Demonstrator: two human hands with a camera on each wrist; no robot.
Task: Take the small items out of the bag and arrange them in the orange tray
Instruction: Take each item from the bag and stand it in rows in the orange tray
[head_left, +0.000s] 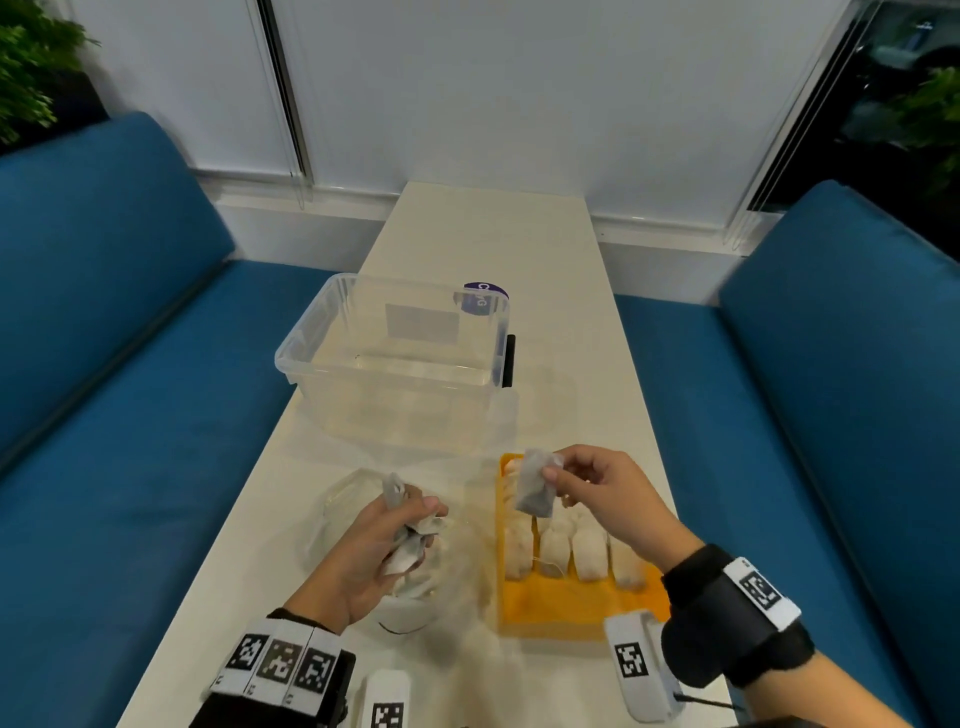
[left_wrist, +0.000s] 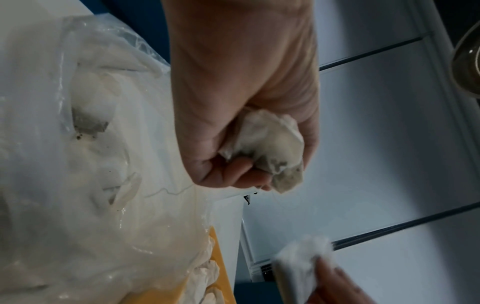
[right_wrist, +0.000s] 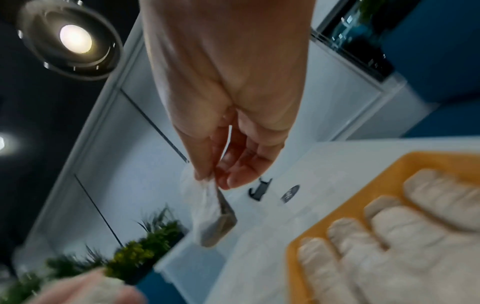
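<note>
Pinching teabag (head_left: 535, 483) above orange tray (head_left: 566, 605), right hand (head_left: 605, 493) grip, left hand (head_left: 374, 551) clutching several

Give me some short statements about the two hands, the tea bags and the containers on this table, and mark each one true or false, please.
1. The right hand pinches one tea bag above the orange tray. True.
2. The left hand is empty. False: its fingers are curled round a bunch of tea bags.
3. The orange tray holds no tea bags yet. False: rows of tea bags already lie in it.
4. The clear plastic box stands behind the tray and the plastic bag, farther from the person. True.
5. The clear plastic box is closed with a lid. False: it is open on top.
</note>
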